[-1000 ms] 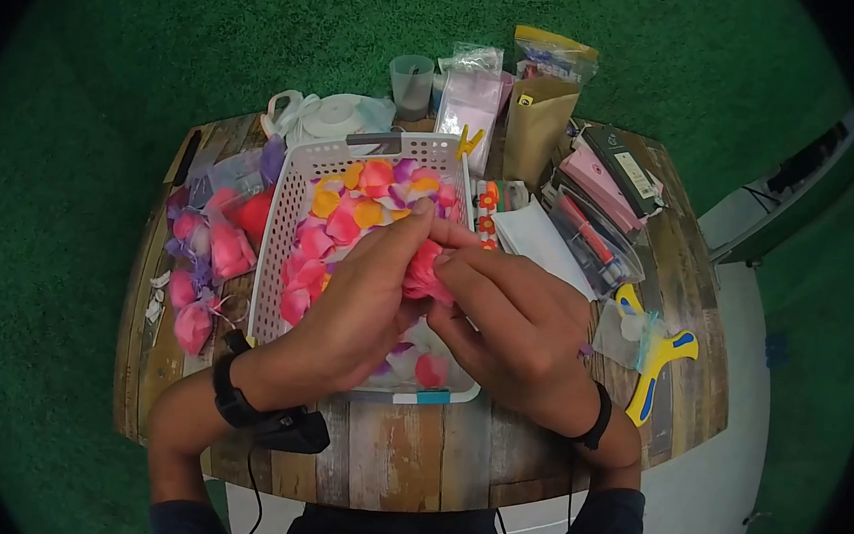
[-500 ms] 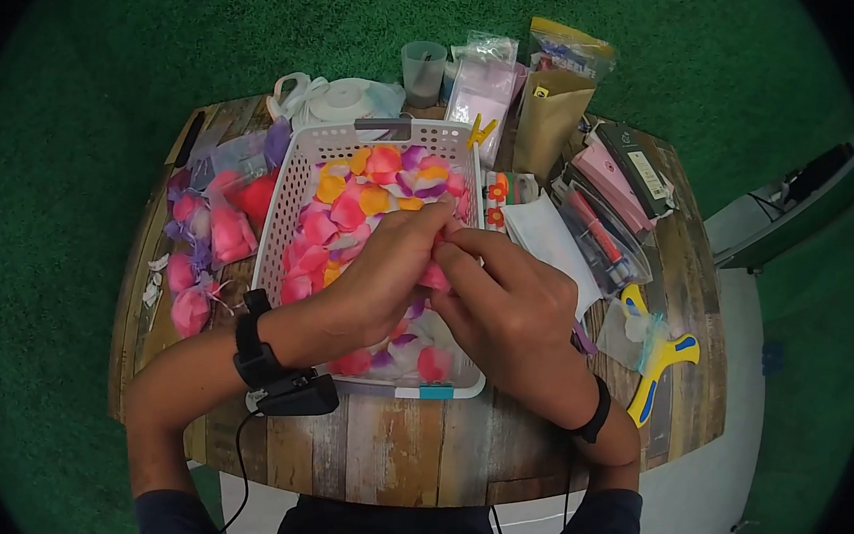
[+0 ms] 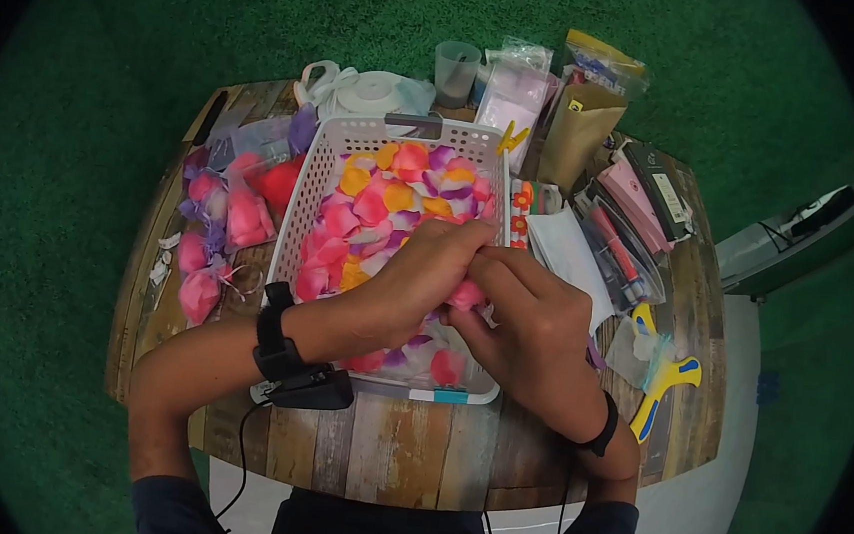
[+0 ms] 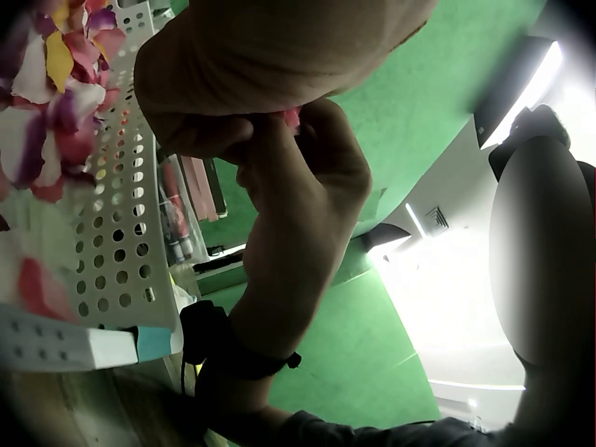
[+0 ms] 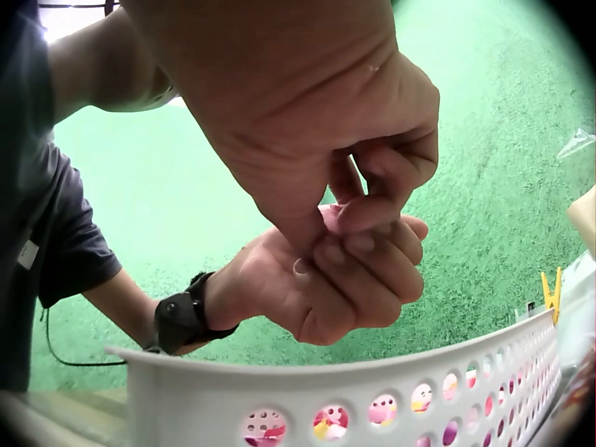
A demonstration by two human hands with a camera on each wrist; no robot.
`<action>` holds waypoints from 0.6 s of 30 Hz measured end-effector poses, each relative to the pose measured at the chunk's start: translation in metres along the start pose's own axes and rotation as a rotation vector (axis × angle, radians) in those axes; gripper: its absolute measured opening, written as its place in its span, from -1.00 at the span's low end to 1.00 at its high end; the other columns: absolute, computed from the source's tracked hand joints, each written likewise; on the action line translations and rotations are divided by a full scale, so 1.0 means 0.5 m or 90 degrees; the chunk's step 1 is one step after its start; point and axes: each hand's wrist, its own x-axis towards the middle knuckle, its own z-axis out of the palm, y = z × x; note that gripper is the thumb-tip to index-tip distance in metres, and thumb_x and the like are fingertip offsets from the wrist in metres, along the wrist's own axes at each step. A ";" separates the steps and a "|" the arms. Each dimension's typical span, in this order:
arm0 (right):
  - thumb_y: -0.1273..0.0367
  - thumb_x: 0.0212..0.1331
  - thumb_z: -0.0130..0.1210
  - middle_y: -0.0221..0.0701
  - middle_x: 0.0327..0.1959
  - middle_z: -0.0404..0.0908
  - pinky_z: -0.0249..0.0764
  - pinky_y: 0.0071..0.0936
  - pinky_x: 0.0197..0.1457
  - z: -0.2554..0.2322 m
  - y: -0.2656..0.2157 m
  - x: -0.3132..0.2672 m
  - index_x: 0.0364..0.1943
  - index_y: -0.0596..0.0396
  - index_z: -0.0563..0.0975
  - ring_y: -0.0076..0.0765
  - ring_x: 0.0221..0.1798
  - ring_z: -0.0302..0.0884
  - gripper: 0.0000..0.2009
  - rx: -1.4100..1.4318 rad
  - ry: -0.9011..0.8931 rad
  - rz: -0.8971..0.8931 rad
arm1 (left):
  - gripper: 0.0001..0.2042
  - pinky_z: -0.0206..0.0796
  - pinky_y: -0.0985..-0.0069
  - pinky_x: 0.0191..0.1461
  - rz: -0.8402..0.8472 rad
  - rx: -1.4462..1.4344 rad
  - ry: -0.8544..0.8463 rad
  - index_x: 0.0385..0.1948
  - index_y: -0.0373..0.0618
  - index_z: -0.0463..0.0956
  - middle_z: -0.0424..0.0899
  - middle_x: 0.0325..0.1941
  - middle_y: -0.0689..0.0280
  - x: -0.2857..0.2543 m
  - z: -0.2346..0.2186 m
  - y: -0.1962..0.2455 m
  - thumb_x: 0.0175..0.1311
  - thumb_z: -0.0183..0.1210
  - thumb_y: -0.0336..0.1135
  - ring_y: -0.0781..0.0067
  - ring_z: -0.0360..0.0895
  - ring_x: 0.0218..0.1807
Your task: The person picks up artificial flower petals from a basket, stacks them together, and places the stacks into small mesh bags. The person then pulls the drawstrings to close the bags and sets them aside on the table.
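Both hands meet above the right side of a white perforated basket [image 3: 396, 392]. My left hand [image 3: 424, 279] holds a small pink petal bunch [image 3: 466, 295], its fingers curled in toward the palm in the right wrist view. From the right, my right hand [image 3: 540, 321] pinches the same bunch between thumb and fingers. Most of the bunch is hidden by the fingers; only a bit of pink shows in the wrist views. Loose pink, orange, white and purple petals [image 3: 370, 204] lie spread inside the basket below.
Pink and purple pouches [image 3: 247, 218] lie left of the basket. A ribbon roll [image 3: 371, 92], a plastic cup [image 3: 455, 73] and a brown paper pouch [image 3: 580, 138] stand behind. To the right are a white sheet [image 3: 573, 263], boxes [image 3: 633, 198] and a yellow-blue tool [image 3: 660, 391].
Both hands shift slightly right relative to the basket, still together on the pink bunch. Less of the bunch shows between the fingers than a second ago. The head view has also shifted.
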 end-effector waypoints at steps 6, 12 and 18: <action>0.46 -0.18 0.34 -0.37 -0.23 0.60 0.53 -0.38 -0.41 -0.006 -0.006 0.005 -0.25 0.09 0.54 -0.24 -0.40 0.63 -0.68 0.078 -0.014 0.040 | -0.73 0.15 0.60 -0.61 -0.058 -0.015 -0.020 -0.50 -0.02 0.46 0.47 -0.50 0.47 -0.010 -0.011 0.018 0.40 -0.02 -0.14 0.68 0.40 -0.53; 0.51 -0.16 0.29 -0.35 -0.19 0.58 0.56 -0.36 -0.36 0.001 0.000 0.001 -0.24 0.10 0.53 -0.23 -0.36 0.63 -0.69 0.064 -0.021 0.030 | -0.66 0.05 0.61 -0.67 -0.046 0.037 0.028 -0.45 -0.08 0.47 0.49 -0.56 0.38 -0.023 0.000 0.021 0.38 -0.07 -0.03 0.60 0.35 -0.62; 0.53 -0.20 0.29 -0.35 -0.17 0.56 0.55 -0.40 -0.36 -0.002 -0.005 0.006 -0.22 0.09 0.55 -0.25 -0.35 0.62 -0.66 0.100 0.025 0.064 | -0.68 0.05 0.65 -0.64 -0.064 -0.092 -0.008 -0.40 -0.05 0.48 0.51 -0.50 0.40 -0.034 0.005 0.022 0.40 -0.07 -0.03 0.65 0.37 -0.57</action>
